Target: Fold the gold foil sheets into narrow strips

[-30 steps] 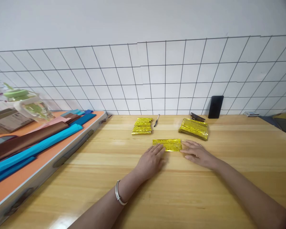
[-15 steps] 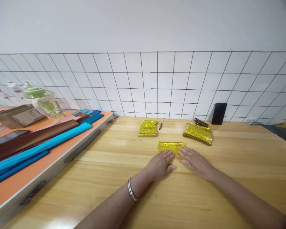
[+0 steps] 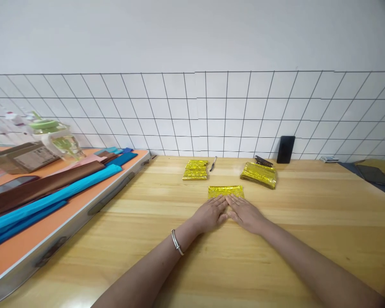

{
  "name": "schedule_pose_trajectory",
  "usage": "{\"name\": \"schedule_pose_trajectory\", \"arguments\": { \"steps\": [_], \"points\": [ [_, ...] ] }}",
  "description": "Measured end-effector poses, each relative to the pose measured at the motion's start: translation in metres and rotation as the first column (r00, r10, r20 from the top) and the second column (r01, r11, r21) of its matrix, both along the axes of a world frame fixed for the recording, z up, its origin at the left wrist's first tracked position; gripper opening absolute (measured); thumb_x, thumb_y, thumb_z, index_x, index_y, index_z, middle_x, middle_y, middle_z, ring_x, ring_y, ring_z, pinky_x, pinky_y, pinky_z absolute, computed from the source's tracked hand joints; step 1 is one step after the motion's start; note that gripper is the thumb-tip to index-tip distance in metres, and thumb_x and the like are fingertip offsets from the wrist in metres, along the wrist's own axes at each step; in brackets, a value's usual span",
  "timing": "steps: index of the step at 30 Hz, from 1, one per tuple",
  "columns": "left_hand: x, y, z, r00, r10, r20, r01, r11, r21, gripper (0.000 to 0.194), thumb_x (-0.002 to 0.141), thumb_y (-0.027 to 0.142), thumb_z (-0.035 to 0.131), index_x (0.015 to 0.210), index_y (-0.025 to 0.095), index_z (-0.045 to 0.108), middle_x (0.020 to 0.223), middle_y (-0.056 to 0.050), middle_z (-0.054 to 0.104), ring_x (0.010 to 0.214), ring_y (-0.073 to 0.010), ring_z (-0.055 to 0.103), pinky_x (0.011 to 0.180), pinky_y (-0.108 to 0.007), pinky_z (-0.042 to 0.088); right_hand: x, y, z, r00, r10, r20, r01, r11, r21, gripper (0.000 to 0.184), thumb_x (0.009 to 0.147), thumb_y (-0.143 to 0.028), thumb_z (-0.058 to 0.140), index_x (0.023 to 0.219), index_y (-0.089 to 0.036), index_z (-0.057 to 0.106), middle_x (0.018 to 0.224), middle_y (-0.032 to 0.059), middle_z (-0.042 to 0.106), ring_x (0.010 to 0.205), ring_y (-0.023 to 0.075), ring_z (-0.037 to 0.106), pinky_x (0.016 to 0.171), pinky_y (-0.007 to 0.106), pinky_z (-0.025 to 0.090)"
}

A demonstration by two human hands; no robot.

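Observation:
A shiny gold foil sheet (image 3: 226, 190), folded into a flat rectangle, lies on the wooden table in front of me. My left hand (image 3: 211, 212) rests flat on its near left part, fingers stretched out. Beside it, my right hand (image 3: 244, 212) lies flat on the near right part, and the fingertips of both hands meet near the middle. The hands cover the sheet's near edge. Farther back are a small group of folded gold foil pieces (image 3: 195, 171) on the left and a thicker stack of gold foil (image 3: 258, 174) on the right.
A pen (image 3: 213, 164) lies by the left foil pieces. Behind the stack are a black stapler-like object (image 3: 263, 161) and a black phone (image 3: 285, 149) leaning on the tiled wall. At left, an orange-topped surface (image 3: 93, 201) holds folded coloured sheets (image 3: 83, 184), a cardboard box (image 3: 24, 157) and a jug (image 3: 59, 139).
My right hand has moved left along the foil sheet until its fingertips meet those of my left hand. The view has shifted slightly to the right.

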State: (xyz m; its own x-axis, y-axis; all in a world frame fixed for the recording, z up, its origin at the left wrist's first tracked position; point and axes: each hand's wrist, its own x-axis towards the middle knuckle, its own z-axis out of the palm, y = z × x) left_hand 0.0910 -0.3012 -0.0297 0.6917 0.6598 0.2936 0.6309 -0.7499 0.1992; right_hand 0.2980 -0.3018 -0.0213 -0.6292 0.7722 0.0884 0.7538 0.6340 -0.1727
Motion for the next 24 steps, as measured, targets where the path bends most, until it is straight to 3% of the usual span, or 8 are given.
{"name": "schedule_pose_trajectory", "arguments": {
  "steps": [8,16,24],
  "points": [
    [0.007,-0.011,-0.010,0.959,0.243,-0.148,-0.235,0.970,0.068,0.061,0.090,0.050,0.027,0.135,0.010,0.033,0.143,-0.015,0.031,0.135,-0.0251,0.021,0.109,-0.041,0.019,-0.008,-0.012,-0.002,0.984,-0.156,0.088,0.151,0.987,0.061,0.058,0.092,-0.049,0.018,0.140,-0.017,0.030,0.147,0.0069,0.027,0.135,0.0205,0.020,0.109,0.037,0.017],
    [0.033,-0.019,-0.020,0.875,0.447,-0.188,-0.441,0.894,0.074,0.056,0.090,0.038,0.026,0.135,0.007,0.033,0.142,-0.019,0.030,0.134,-0.0304,0.020,0.106,-0.046,0.018,-0.033,-0.015,-0.016,0.915,-0.382,0.128,0.368,0.922,0.124,0.058,0.093,-0.043,0.021,0.137,-0.008,0.035,0.142,0.0169,0.033,0.133,0.0252,0.025,0.106,0.041,0.017],
    [0.044,-0.030,-0.007,0.793,0.572,-0.211,-0.570,0.818,0.077,0.055,0.092,0.041,0.020,0.135,0.011,0.035,0.137,-0.023,0.036,0.129,-0.0357,0.028,0.096,-0.054,0.026,-0.046,-0.019,-0.009,0.824,-0.524,0.214,0.491,0.850,0.188,0.055,0.091,-0.035,0.029,0.130,0.002,0.042,0.129,0.0287,0.045,0.121,0.0331,0.042,0.097,0.046,0.029]
  ]
}}
